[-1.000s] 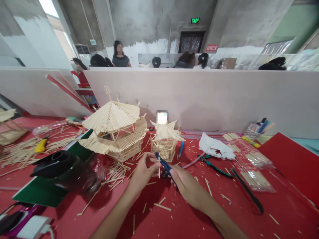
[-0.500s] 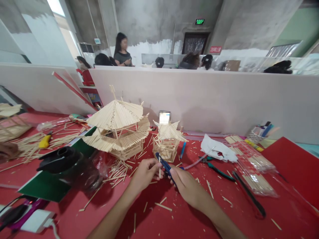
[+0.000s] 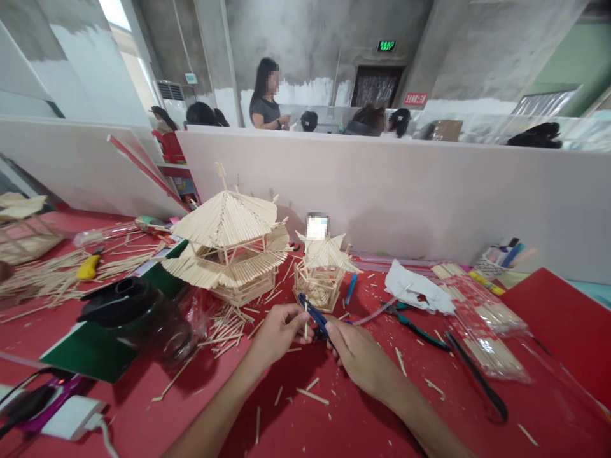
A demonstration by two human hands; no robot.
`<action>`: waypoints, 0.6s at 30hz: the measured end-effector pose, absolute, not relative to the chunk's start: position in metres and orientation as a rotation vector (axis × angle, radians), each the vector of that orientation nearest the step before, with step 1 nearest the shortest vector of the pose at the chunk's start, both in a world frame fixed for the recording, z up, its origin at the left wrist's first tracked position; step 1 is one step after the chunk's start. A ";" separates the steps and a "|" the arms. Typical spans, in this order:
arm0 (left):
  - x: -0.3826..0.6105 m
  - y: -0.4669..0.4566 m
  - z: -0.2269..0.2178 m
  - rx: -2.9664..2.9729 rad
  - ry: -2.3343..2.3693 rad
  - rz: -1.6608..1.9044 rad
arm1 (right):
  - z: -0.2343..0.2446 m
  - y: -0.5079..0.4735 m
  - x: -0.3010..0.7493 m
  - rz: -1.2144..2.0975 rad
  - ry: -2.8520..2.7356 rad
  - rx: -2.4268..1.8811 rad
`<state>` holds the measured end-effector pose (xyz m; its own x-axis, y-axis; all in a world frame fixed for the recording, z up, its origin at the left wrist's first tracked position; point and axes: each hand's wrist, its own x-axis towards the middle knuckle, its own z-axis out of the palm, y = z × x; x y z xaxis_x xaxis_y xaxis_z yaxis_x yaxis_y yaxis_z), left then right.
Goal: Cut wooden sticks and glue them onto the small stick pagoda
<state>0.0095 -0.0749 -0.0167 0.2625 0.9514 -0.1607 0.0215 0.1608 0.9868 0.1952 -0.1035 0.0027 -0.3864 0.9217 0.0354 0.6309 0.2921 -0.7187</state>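
Note:
My left hand is closed, pinching a short wooden stick upright between thumb and fingers. My right hand wraps round the handles of blue pliers, whose jaws lie right by the top of that stick. Whether the jaws touch it, I cannot tell. Just beyond them stands a small pavilion model made of sticks, with a pixelated patch above its roof. A larger two-roofed stick pavilion stands to its left, and loose sticks lie in a heap before it.
On the red table are green-handled pliers, a black rod-like tool, bagged sticks and crumpled white tissue. A dark bottle and a white charger sit left. A white partition closes the back.
The view has shifted slightly. Both hands keep their hold on stick and pliers, almost unmoved. Behind the partition, a standing person has moved right; the neighbour's hand at far left has mostly left view.

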 end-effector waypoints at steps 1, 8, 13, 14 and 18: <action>0.010 -0.075 -0.017 1.206 1.082 0.908 | 0.002 -0.103 0.195 0.846 -2.128 -1.405; 0.014 -0.074 -0.020 1.237 1.051 0.943 | -0.006 -0.104 0.190 0.763 -2.157 -1.502; 0.010 -0.073 -0.019 1.234 1.054 0.925 | -0.010 -0.106 0.183 0.763 -2.133 -1.503; 0.009 -0.073 -0.018 1.233 1.052 0.916 | -0.012 -0.106 0.182 0.771 -2.127 -1.510; 0.004 -0.073 -0.011 1.225 1.045 0.879 | -0.019 -0.105 0.176 0.810 -2.076 -1.472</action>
